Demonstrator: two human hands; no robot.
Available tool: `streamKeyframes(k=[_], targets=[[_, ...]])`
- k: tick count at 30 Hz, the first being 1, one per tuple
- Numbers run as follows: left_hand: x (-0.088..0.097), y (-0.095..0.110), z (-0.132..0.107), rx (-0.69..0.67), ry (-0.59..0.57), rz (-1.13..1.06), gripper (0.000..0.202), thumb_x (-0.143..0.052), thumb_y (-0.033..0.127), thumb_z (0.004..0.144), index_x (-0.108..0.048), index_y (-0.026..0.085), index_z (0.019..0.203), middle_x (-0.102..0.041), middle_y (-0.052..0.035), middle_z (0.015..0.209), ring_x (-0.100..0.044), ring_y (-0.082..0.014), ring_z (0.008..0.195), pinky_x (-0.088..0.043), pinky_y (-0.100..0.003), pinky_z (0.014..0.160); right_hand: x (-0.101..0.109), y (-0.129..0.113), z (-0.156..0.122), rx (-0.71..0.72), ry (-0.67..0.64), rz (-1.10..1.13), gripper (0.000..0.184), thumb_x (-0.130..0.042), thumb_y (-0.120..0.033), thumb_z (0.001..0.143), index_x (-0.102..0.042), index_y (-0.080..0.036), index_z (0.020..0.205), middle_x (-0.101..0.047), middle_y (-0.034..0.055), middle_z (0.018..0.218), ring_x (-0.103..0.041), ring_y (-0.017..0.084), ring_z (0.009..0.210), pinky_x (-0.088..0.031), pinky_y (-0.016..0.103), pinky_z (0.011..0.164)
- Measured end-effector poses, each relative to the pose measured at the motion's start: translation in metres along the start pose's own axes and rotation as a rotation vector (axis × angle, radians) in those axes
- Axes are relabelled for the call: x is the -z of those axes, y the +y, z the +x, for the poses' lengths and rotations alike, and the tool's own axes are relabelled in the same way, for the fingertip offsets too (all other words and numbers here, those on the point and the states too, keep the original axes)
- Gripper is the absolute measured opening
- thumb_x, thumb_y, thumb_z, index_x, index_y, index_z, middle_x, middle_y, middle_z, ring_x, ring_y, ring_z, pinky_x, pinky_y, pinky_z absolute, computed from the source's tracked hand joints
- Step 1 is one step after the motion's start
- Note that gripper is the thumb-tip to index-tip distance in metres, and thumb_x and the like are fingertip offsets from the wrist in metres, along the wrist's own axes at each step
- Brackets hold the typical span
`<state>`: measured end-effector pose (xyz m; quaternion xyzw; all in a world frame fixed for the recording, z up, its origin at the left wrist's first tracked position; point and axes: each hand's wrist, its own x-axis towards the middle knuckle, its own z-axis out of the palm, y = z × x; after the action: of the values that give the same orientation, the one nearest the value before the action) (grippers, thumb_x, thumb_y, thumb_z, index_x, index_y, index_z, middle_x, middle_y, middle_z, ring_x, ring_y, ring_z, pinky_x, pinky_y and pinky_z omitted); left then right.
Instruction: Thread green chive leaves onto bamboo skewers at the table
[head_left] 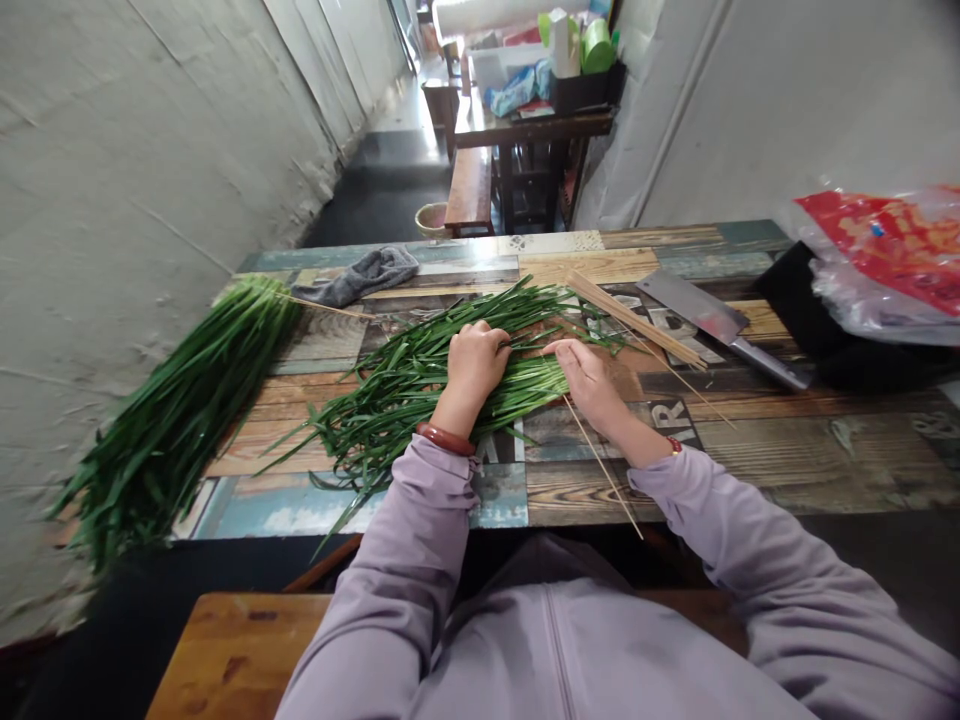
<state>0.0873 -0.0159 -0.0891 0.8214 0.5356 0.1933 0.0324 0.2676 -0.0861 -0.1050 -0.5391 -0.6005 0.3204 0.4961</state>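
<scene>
A loose bunch of garlic chives (409, 375) lies spread across the table in front of me, leaf tips to the left and pale stalk ends to the right. My left hand (478, 360) has its fingers curled down around the middle of the bunch. At the stalk ends, my right hand (589, 385) is cupped against the chives, its fingers close together; its thumb side is partly hidden. A thin bamboo skewer (604, 468) sticks out from under the stalk ends toward me. Just beyond my right hand lies a bundle of bamboo skewers (637, 320).
A cleaver (720, 325) rests right of the skewers. A larger chive bundle (180, 420) overhangs the table's left edge. A grey cloth (367, 275) lies at the back. Plastic bags (885, 265) sit on something black at the right. Behind stand another table (532, 125) and a bench (470, 190).
</scene>
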Motion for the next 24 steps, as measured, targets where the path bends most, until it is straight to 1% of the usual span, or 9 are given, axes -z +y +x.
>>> streamKeyframes(k=[3, 6, 8, 11, 14, 16, 18, 21, 24], targets=[[0.0008, 0.0012, -0.0005, -0.018, -0.016, 0.008, 0.012, -0.064, 0.023, 0.084, -0.074, 0.021, 0.079, -0.065, -0.0088, 0.088, -0.059, -0.0247, 0.089, -0.043, -0.034, 0.072, 0.0001, -0.0009, -0.0005, -0.005, 0.001, -0.009, 0.049, -0.037, -0.062, 0.096, -0.064, -0.022, 0.095, -0.062, 0.0035, 0.085, -0.056, 0.02, 0.085, -0.042, 0.032, 0.078], [0.0024, 0.0027, -0.0003, -0.016, 0.007, -0.032, 0.015, -0.058, 0.019, 0.086, -0.07, 0.019, 0.076, -0.066, -0.0101, 0.091, -0.058, -0.0252, 0.091, -0.042, -0.035, 0.073, 0.0001, -0.0014, -0.0005, -0.013, 0.001, -0.009, 0.048, -0.037, -0.062, 0.095, -0.064, -0.022, 0.094, -0.062, 0.0033, 0.084, -0.056, 0.02, 0.083, -0.042, 0.031, 0.077], [0.0035, 0.003, 0.0004, -0.008, 0.043, -0.098, 0.013, -0.056, 0.015, 0.085, -0.066, 0.018, 0.078, -0.065, -0.0093, 0.089, -0.058, -0.0237, 0.087, -0.042, -0.034, 0.074, 0.0, -0.001, -0.0002, -0.012, 0.004, -0.003, 0.048, -0.038, -0.062, 0.095, -0.064, -0.022, 0.095, -0.062, 0.0035, 0.084, -0.056, 0.02, 0.084, -0.042, 0.031, 0.077], [0.0042, 0.0019, 0.0018, 0.023, 0.088, -0.232, 0.013, -0.053, 0.009, 0.081, -0.063, 0.018, 0.082, -0.062, -0.0056, 0.081, -0.057, -0.0193, 0.077, -0.043, -0.031, 0.072, 0.0, 0.0005, 0.0005, -0.002, 0.007, -0.002, 0.049, -0.038, -0.062, 0.095, -0.065, -0.021, 0.095, -0.062, 0.0034, 0.084, -0.056, 0.02, 0.082, -0.043, 0.031, 0.077], [0.0037, 0.0009, 0.0022, 0.045, 0.123, -0.356, 0.022, -0.051, 0.006, 0.079, -0.064, 0.017, 0.093, -0.062, -0.0029, 0.079, -0.056, -0.0164, 0.073, -0.044, -0.029, 0.071, -0.0002, 0.0018, 0.0009, -0.002, 0.004, -0.008, 0.048, -0.038, -0.062, 0.095, -0.065, -0.022, 0.095, -0.062, 0.0028, 0.082, -0.056, 0.019, 0.08, -0.043, 0.031, 0.076], [0.0038, 0.0015, 0.0017, 0.038, 0.131, -0.403, 0.029, -0.052, 0.007, 0.08, -0.066, 0.018, 0.103, -0.063, -0.002, 0.081, -0.056, -0.0151, 0.072, -0.044, -0.028, 0.072, -0.0004, 0.002, 0.001, -0.004, 0.004, -0.004, 0.047, -0.038, -0.063, 0.095, -0.064, -0.023, 0.095, -0.063, 0.0031, 0.084, -0.057, 0.02, 0.081, -0.044, 0.032, 0.077], [0.0045, 0.0029, 0.0008, 0.031, 0.122, -0.421, 0.029, -0.054, 0.014, 0.083, -0.069, 0.019, 0.108, -0.063, -0.0023, 0.083, -0.054, -0.0141, 0.069, -0.044, -0.027, 0.069, -0.0006, 0.0019, 0.001, 0.0, 0.004, 0.011, 0.047, -0.038, -0.063, 0.095, -0.064, -0.023, 0.095, -0.065, 0.0039, 0.088, -0.058, 0.02, 0.085, -0.044, 0.032, 0.079], [0.0064, 0.0049, -0.0002, 0.022, 0.11, -0.421, 0.022, -0.059, 0.025, 0.087, -0.074, 0.02, 0.102, -0.063, -0.0039, 0.082, -0.054, -0.0144, 0.068, -0.044, -0.027, 0.067, -0.0005, 0.0019, 0.001, 0.005, 0.0, 0.02, 0.047, -0.038, -0.063, 0.095, -0.063, -0.023, 0.094, -0.066, 0.0047, 0.091, -0.059, 0.02, 0.088, -0.045, 0.032, 0.081], [0.0076, 0.0055, -0.0002, 0.002, 0.135, -0.42, 0.017, -0.06, 0.025, 0.087, -0.076, 0.02, 0.089, -0.063, -0.004, 0.08, -0.058, -0.0156, 0.073, -0.046, -0.028, 0.071, -0.0001, 0.0024, 0.0009, -0.002, 0.002, 0.002, 0.046, -0.039, -0.061, 0.095, -0.064, -0.022, 0.096, -0.066, 0.0045, 0.089, -0.06, 0.02, 0.087, -0.045, 0.032, 0.081]])
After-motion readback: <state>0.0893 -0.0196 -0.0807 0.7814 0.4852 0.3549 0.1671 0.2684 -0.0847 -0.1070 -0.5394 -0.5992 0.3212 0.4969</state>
